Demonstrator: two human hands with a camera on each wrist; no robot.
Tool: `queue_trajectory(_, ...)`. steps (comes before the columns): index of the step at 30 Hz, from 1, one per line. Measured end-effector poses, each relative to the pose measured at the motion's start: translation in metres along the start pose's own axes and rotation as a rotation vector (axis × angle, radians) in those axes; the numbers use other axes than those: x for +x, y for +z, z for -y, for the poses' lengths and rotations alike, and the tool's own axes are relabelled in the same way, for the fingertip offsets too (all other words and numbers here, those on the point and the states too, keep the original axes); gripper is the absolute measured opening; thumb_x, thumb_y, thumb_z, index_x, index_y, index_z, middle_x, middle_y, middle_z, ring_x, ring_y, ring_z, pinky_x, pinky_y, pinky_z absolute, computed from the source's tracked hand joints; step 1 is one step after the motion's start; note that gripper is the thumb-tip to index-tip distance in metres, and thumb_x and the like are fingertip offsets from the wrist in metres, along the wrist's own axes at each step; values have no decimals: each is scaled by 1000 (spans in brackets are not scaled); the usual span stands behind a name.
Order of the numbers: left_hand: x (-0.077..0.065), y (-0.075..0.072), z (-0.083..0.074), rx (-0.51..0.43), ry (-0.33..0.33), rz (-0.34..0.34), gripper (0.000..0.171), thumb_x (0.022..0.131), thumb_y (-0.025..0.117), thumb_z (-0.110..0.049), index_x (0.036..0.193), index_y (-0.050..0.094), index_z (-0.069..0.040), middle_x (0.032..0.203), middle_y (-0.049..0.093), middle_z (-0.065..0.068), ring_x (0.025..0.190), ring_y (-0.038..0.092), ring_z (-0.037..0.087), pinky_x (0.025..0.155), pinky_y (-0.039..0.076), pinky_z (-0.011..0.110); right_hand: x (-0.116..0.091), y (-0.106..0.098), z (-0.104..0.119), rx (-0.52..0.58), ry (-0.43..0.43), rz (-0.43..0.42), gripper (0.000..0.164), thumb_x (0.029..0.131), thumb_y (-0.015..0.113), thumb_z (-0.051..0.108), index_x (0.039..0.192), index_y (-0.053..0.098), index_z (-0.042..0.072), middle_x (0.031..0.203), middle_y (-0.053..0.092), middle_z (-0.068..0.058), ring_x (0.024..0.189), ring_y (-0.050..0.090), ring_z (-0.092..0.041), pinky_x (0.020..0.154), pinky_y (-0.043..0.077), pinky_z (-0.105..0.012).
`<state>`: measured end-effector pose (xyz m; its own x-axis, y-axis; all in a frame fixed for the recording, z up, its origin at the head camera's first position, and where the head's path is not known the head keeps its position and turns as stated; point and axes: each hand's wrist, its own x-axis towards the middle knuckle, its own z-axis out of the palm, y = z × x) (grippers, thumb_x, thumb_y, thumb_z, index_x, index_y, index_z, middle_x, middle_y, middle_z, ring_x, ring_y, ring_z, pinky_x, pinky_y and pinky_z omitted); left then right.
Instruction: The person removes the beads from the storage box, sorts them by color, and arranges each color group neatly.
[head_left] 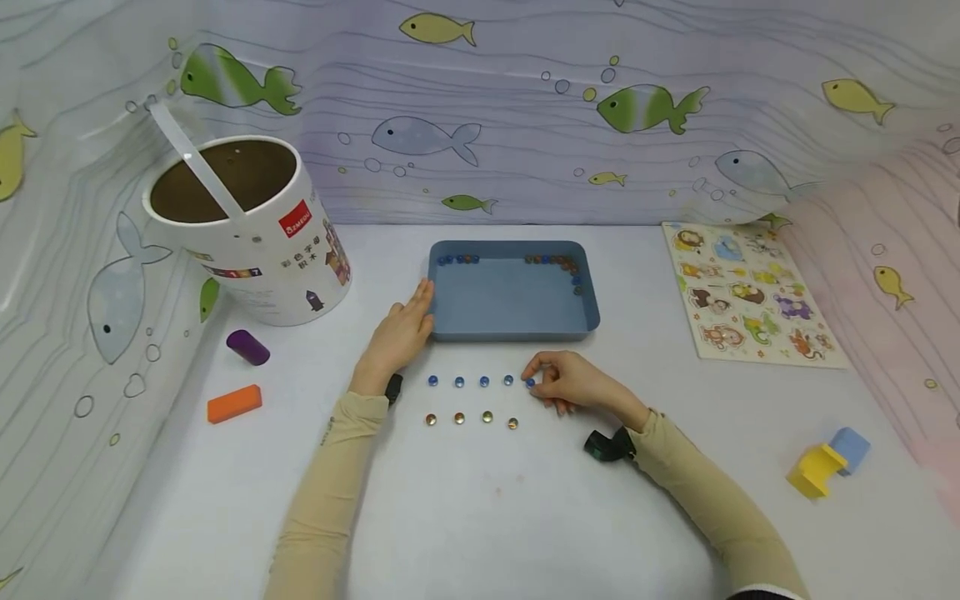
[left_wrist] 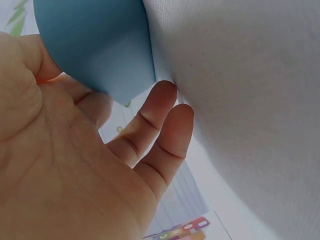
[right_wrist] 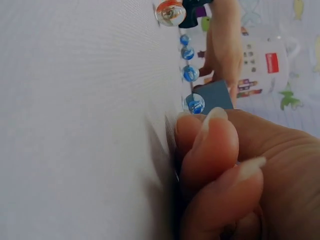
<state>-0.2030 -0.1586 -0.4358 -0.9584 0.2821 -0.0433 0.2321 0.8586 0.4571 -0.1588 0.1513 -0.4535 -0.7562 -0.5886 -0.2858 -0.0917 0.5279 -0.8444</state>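
Observation:
My right hand (head_left: 573, 382) pinches a blue marble (head_left: 530, 383) between thumb and forefinger, low over the table at the right end of a row of blue marbles (head_left: 483, 382). In the right wrist view the curled fingertips (right_wrist: 215, 145) hide the held marble, and the row stretches away beyond them. A second row of amber and greenish marbles (head_left: 459, 418) lies nearer me. My left hand (head_left: 401, 333) rests against the left wall of a shallow blue-grey tray (head_left: 510, 337), its fingers extended. The left wrist view shows the tray's corner (left_wrist: 110, 55) touching that hand.
Inside the tray, blue marbles (head_left: 459, 260) line the back left, and mixed ones (head_left: 551, 260) follow the back right corner. A white bucket (head_left: 258, 242), purple cylinder (head_left: 248, 347) and orange block (head_left: 235, 404) stand left. Rightward are an animal puzzle board (head_left: 750, 296), yellow block (head_left: 816, 472) and blue block (head_left: 851, 450).

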Motion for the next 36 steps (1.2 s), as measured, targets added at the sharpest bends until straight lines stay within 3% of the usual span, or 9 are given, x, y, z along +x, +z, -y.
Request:
queue_trajectory(5, 7, -5, 1, -18, 7, -6, 58, 105, 33, -24, 157, 10, -11, 164, 8, 5, 110, 47, 38, 86, 46, 49, 2, -18, 4, -7, -15, 15, 23, 95, 61, 15, 117, 62, 11, 63, 61, -3, 45, 53, -13, 43, 44, -25)
queue_trajectory(11, 16, -10, 3, -24, -3, -17, 58, 105, 32, -25, 157, 10, -12, 164, 7, 3, 113, 45, 39, 94, 44, 51, -3, -53, 19, 85, -89, -48, 28, 99, 51, 10, 122, 59, -3, 73, 62, -10, 57, 53, -23, 54, 47, -32)
queue_trajectory(15, 19, -10, 4, -38, -6, -15, 58, 104, 31, -26, 157, 10, -13, 164, 6, 2, 109, 45, 38, 93, 43, 51, -4, -76, 30, 151, -130, -157, 32, 100, 51, 11, 124, 56, -9, 86, 65, -12, 76, 61, -28, 72, 54, -40)
queue_trajectory(18, 17, -9, 7, -32, -22, -6, 58, 104, 31, -26, 157, 10, -13, 164, 6, 2, 106, 45, 37, 92, 43, 51, 4, -85, 36, 182, -132, -227, 35, 100, 51, 16, 126, 54, -7, 102, 65, -17, 98, 62, -33, 92, 51, -47)
queue_trajectory(22, 12, -7, 9, -21, -27, -6, 58, 104, 32, -25, 157, 11, -12, 164, 7, 3, 107, 46, 38, 91, 44, 52, 25, -90, 37, 231, -89, -292, 38, 101, 50, 19, 131, 51, -5, 127, 56, -27, 119, 52, -41, 106, 39, -54)
queue_trajectory(25, 7, -5, 9, -33, -23, -1, 58, 104, 32, -24, 156, 11, -11, 164, 8, 5, 107, 46, 38, 90, 44, 52, 43, -89, 33, 265, -10, -319, 42, 101, 49, 22, 133, 49, -5, 137, 51, -25, 126, 47, -40, 112, 33, -54)
queue_trajectory(30, -3, 1, 5, -45, -18, 20, 59, 104, 34, -23, 156, 11, -10, 163, 8, 6, 108, 46, 38, 90, 45, 52, 64, -83, 26, 255, 114, -325, 41, 102, 46, 23, 133, 50, -5, 143, 49, -20, 130, 46, -36, 115, 30, -51)
queue_trajectory(36, -1, 1, -1, -34, 20, -5, 59, 103, 35, -22, 156, 13, -8, 163, 11, 8, 110, 46, 40, 96, 43, 54, 75, -85, 25, 186, 170, -402, 39, 102, 47, 25, 126, 56, -4, 140, 52, -17, 133, 44, -32, 115, 30, -48)
